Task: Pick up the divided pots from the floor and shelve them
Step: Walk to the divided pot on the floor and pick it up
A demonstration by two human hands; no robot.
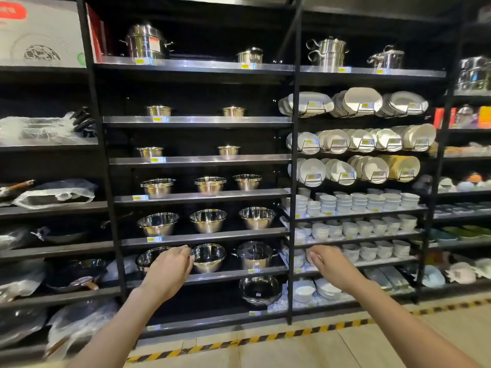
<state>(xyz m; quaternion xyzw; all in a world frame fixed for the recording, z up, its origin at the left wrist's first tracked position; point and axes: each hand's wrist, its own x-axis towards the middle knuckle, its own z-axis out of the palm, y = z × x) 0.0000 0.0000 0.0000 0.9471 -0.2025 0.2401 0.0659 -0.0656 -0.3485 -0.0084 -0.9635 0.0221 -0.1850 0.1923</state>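
Note:
I face a black shelf unit stocked with steel pots and bowls. My left hand is stretched out in front of the second-lowest shelf, empty, fingers loosely apart, overlapping a steel bowl and partly hiding another bowl. My right hand is also stretched forward and empty, in front of the white bowls to the right. A lidded steel pot stands on the same shelf. A wide steel pot sits on the lowest shelf. No pot lies on the visible floor.
Steel bowls and lidded pots fill the upper middle shelves. White plates and stacked white bowls fill the right unit. Plastic-wrapped pans are on the left shelves. A yellow-black floor stripe runs along the shelf base.

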